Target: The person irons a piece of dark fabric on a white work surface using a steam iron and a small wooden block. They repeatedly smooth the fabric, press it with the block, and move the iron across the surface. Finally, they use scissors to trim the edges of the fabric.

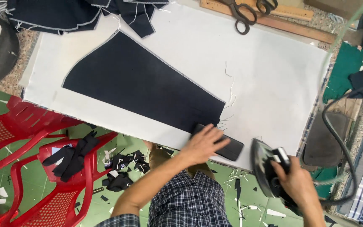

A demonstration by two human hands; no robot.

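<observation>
Head view: left hand (203, 145) lies flat, fingers spread, on the dark cloth (148, 84). Right hand (295, 181), just beside the cloth, grips an iron (266, 168).

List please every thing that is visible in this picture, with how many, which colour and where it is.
dark fabric piece: one, navy with pale stitched edge, flat on the white cloth
white cloth: one, covers the work table
folded strip: one, black, at the fabric's narrow end, under the left hand
iron: one, black, tilted at the table's near edge, in the right hand
scissors: two pairs as it seems, dark, at the top on a wooden ruler
fabric heap: navy, top left
plastic chairs: two, red, lower left, with black scraps on one
cord: dark, at the right
left hand: presses the folded strip
right hand: grips the iron's handle
</observation>
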